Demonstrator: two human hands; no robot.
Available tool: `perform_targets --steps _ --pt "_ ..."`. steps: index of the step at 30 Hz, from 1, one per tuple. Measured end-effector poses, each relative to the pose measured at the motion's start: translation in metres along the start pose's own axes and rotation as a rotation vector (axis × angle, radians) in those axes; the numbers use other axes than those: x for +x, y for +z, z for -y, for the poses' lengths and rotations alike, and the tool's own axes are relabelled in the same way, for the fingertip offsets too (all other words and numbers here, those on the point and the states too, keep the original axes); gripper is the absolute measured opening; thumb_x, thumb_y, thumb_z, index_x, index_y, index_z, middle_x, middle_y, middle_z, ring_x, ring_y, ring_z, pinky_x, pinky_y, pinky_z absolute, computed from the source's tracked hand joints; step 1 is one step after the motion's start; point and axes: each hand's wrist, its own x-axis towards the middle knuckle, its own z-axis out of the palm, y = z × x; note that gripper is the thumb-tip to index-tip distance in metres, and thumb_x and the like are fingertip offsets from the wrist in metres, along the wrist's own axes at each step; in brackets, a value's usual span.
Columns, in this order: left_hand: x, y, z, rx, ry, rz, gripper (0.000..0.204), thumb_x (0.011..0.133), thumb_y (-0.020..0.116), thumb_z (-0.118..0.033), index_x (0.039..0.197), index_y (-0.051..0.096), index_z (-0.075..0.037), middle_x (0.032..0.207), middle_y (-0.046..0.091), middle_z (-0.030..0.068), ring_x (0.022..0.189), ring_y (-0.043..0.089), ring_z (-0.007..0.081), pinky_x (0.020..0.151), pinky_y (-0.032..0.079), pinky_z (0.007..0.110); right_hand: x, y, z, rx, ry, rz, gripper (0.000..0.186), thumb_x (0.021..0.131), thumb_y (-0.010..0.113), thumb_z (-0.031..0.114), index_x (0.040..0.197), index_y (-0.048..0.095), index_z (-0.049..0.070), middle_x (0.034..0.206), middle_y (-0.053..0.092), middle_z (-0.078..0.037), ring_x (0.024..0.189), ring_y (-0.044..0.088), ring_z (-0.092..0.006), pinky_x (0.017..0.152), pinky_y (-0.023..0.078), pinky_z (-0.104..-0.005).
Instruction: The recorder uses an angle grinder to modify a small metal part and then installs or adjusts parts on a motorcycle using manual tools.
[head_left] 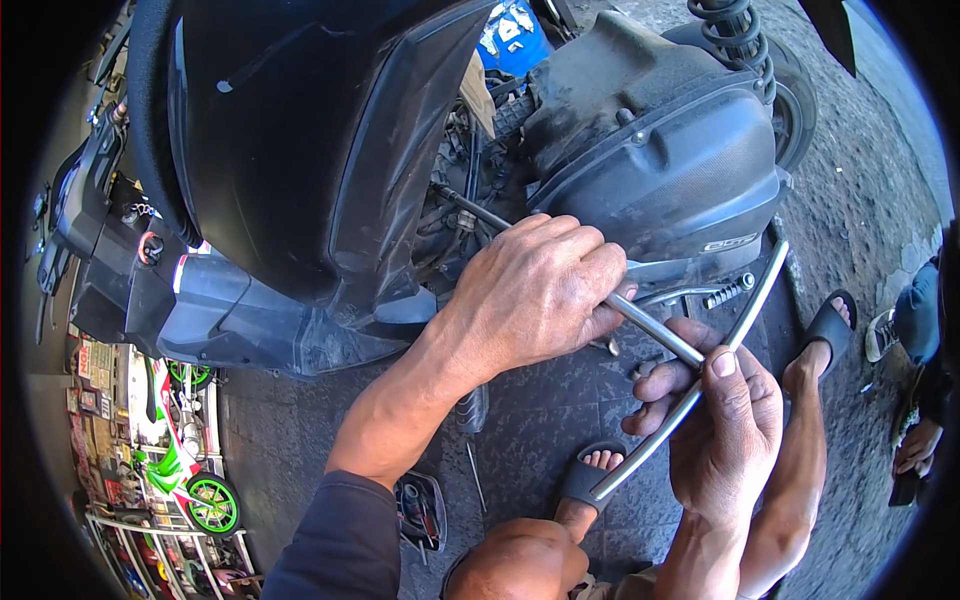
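Observation:
A silver T-handle wrench (655,328) reaches into the opening in the side of a black scooter (270,120). My left hand (535,295) is wrapped round its shaft, close to the scooter. My right hand (735,430) grips the crossbar where it meets the shaft, thumb on top and fingers curled beneath. The shaft's far end goes in among hoses and engine parts (462,215), and its tip is hard to make out there. Right of the opening sits the dusty black air filter housing (665,180), just beyond my left hand.
A coil-spring shock absorber (738,40) and rear wheel (795,110) stand at the far right. A metal foot lever (728,291) sticks out below the housing. An open tool case (422,510) and a thin metal rod (475,475) lie on the floor. Another person's hand (918,450) shows at the right edge.

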Motion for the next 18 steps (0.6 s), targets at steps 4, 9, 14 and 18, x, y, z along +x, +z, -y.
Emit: perform_targets --steps 4,9,14,18 --pt "0.000 0.001 0.002 -0.002 0.013 -0.019 0.029 0.084 0.070 -0.024 0.072 0.055 -0.004 0.068 0.053 0.0103 0.065 0.056 0.0299 0.063 0.047 0.040 0.000 0.003 0.001 -0.023 -0.007 -0.006 0.040 0.103 0.049 0.022 0.123 0.053 -0.012 0.084 0.070 -0.022 0.062 0.070 -0.0196 0.046 0.049 -0.0196" --pt "0.000 0.003 0.002 -0.016 0.019 -0.052 0.029 0.085 0.070 -0.024 0.071 0.055 -0.004 0.066 0.052 0.0104 0.063 0.056 0.0298 0.061 0.047 0.041 -0.002 0.005 0.004 -0.027 0.004 -0.007 0.040 0.103 0.049 0.022 0.123 0.053 -0.013 0.083 0.070 -0.021 0.060 0.069 -0.0191 0.048 0.051 -0.0200" --pt "0.002 0.003 0.001 -0.044 0.030 -0.135 0.030 0.083 0.072 -0.022 0.066 0.054 -0.004 0.062 0.050 0.0097 0.058 0.054 0.0293 0.057 0.045 0.040 -0.006 0.014 0.008 -0.025 -0.004 -0.002 0.040 0.102 0.051 0.022 0.124 0.053 -0.012 0.085 0.070 -0.023 0.062 0.069 -0.0210 0.053 0.054 -0.0232" --pt "0.000 0.001 0.002 -0.031 0.008 -0.203 0.033 0.085 0.070 -0.025 0.064 0.053 -0.006 0.059 0.049 0.0094 0.056 0.054 0.0281 0.055 0.044 0.039 -0.009 0.022 0.007 -0.049 -0.031 0.014 0.045 0.102 0.051 0.025 0.125 0.052 -0.014 0.084 0.069 -0.024 0.062 0.069 -0.0245 0.057 0.058 -0.0297"
